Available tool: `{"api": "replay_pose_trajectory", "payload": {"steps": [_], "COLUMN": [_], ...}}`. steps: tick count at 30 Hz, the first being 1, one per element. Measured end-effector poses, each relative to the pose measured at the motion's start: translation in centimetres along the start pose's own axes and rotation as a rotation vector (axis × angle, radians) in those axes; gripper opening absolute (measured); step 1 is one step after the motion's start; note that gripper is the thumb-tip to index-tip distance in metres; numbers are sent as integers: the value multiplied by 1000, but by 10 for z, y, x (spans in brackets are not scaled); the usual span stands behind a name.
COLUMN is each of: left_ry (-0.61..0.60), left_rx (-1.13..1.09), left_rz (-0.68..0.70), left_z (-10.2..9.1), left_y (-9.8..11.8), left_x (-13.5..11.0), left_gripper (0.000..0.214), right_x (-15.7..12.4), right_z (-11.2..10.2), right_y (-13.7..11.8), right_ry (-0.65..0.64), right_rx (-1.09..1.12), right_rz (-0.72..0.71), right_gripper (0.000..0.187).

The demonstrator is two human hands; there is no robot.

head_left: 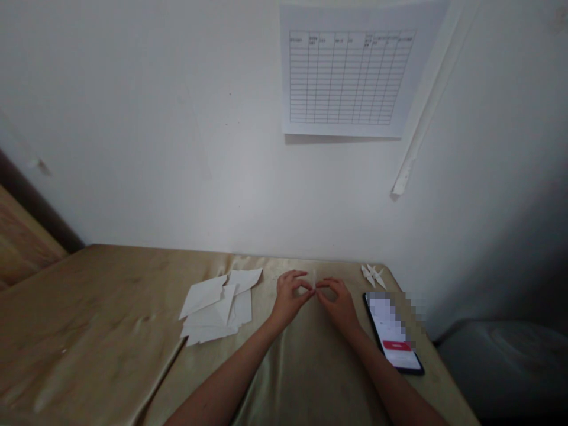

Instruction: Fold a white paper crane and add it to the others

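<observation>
Both my hands meet over the middle of the table, pinching a small, narrow piece of folded white paper that stands upright between them. My left hand grips it from the left, thumb against forefinger. From the right, my right hand holds it with thumb and forefinger too. The paper's lower part is hidden by the fingertips, and its exact shape is too small to make out. To the left lies a loose pile of white paper sheets. Several small folded paper figures with pointed ends rest at the far right.
A phone with a lit screen lies right of my right forearm. The table has a shiny gold-brown cover and meets a white wall. A printed grid sheet hangs there. A dark grey object stands beyond the right edge.
</observation>
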State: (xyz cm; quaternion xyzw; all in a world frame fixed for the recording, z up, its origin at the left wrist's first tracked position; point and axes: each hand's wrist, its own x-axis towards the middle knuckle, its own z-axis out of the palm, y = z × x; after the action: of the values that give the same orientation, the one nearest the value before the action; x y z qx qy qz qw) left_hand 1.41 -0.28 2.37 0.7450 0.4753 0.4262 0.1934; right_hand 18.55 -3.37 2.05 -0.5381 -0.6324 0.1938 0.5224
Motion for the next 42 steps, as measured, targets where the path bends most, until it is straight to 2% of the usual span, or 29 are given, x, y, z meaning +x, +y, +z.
{"api": "replay_pose_trajectory", "payload": {"steps": [5, 14, 21, 38, 42], "left_ry": [11, 7, 0, -41, -51], "left_rx": [13, 4, -1, 29, 4], "left_rz": [17, 19, 32, 36, 40], "left_z": [2, 1, 0, 1, 1], "left_y": [-4, -2, 0, 1, -1], "left_x": [0, 1, 0, -2, -1], "left_gripper": [3, 1, 3, 6, 5], "right_x": [1, 1, 2, 3, 2], "right_z": [2, 3, 4, 2, 1], "right_y": [4, 9, 9, 7, 7], "right_ry": [-19, -35, -1, -73, -56], "right_rx": [63, 137, 88, 20, 26], "right_rz": [68, 149, 119, 133, 133], "right_gripper": [27, 29, 32, 22, 22]}}
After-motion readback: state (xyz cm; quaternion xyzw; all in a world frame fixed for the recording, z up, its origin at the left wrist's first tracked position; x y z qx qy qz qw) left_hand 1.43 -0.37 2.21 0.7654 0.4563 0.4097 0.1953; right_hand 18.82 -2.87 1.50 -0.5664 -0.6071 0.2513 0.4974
